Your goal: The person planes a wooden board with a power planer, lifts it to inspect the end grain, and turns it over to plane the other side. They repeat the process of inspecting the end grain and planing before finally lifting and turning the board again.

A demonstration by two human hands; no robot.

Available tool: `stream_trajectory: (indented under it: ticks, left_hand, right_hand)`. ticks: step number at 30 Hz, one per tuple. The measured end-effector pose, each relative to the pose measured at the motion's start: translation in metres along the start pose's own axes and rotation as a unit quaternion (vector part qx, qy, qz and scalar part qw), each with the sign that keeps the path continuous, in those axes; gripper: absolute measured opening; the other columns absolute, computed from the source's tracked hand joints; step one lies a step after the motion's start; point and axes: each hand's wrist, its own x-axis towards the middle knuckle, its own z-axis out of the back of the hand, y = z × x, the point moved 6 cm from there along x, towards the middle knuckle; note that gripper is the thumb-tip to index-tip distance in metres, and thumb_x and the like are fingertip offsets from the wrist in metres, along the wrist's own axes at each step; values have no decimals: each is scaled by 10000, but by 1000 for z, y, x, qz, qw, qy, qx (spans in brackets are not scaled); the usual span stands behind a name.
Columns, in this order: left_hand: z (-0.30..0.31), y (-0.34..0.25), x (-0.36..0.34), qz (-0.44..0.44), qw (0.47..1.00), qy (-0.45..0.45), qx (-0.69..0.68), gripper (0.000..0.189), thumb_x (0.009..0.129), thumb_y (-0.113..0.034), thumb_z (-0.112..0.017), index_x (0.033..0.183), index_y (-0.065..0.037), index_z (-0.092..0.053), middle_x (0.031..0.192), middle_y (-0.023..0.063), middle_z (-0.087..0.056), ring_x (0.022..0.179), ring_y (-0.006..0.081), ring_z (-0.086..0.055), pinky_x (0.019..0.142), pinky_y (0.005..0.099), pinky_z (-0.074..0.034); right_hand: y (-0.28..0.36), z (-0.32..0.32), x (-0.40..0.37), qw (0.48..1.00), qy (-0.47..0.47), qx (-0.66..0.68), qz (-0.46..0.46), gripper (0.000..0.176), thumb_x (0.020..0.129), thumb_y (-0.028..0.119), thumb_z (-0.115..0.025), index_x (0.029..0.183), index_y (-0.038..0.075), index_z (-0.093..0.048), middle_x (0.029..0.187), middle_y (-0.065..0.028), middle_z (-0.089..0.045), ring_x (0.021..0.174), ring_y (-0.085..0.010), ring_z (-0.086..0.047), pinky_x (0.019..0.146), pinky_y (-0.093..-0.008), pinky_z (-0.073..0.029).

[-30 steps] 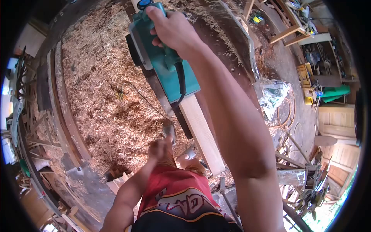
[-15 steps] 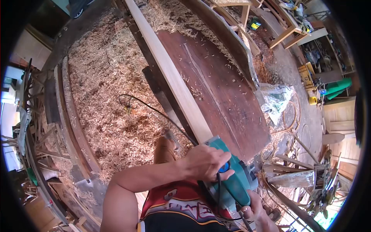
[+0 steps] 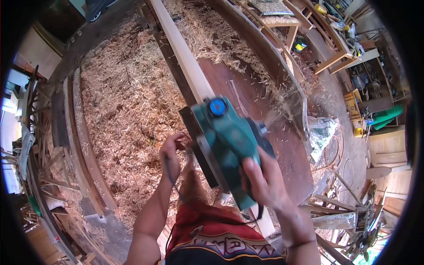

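Note:
A green electric planer (image 3: 232,137) with a blue front knob sits on a long pale wooden board (image 3: 183,51). My right hand (image 3: 264,179) is wrapped round the planer's rear handle. Left of the planer, my left hand (image 3: 173,154) is off the tool, fingers curled, with the dark power cord (image 3: 170,174) running at its palm. The board runs from the top of the view down under the planer, and its near end (image 3: 263,221) shows below it. Shavings fly out at the planer's right side.
Wood shavings (image 3: 119,101) cover the floor at left. A reddish-brown slab (image 3: 289,163) lies right of the board, near a curved dark timber (image 3: 260,39). Long planks (image 3: 81,145) lie at left. A plastic bag (image 3: 321,132) and scrap wood (image 3: 333,218) are at right.
The planer has moved forward and up along the board. My left hand has let go of its front knob and moved left to the cord. Shavings now spray to the right.

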Motion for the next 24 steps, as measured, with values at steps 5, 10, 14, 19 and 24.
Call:
stream_trajectory:
  ticks: [5,10,14,19,24]
  left_hand:
    - [71,102,3,98,989,-102,36,598,1054,-466,-262,1015,-3,-638,1000,125,-677,955,248,-648,916,406,-470]
    - [79,79,13,174,965,-146,-134,697,1033,-613,-221,1086,-41,-617,889,102,-671,892,223,-654,905,404,-478]
    - [71,37,16,122,952,-179,-217,604,1050,-561,-286,1153,-54,-598,825,61,-639,836,201,-626,846,370,-467]
    - [42,23,-38,122,972,-98,-174,594,1045,-562,-332,1178,-39,-582,838,38,-603,779,167,-566,758,335,-451]
    - [-32,20,-149,59,982,147,-98,324,1014,-310,-437,1124,-41,-579,963,66,-587,908,166,-575,856,318,-461]
  right_hand:
    - [74,-28,190,994,-36,-65,85,564,1007,502,-473,860,-31,-578,582,-106,-614,530,-220,-648,559,-387,-505]
    - [108,-52,339,989,-37,-22,141,478,968,470,-556,988,-3,-618,709,-79,-664,600,-152,-646,619,-331,-534]
    - [87,-37,282,987,-49,-28,152,544,947,465,-561,1209,-11,-581,974,-208,-697,929,-326,-690,854,-420,-528]
    - [24,-1,72,988,-58,5,144,565,932,394,-603,1356,35,-501,1050,-262,-684,1003,-393,-680,882,-446,-521]
    - [-58,44,-174,995,-11,-94,41,665,834,205,-678,1441,69,-444,1142,-218,-673,979,-341,-709,855,-400,-547]
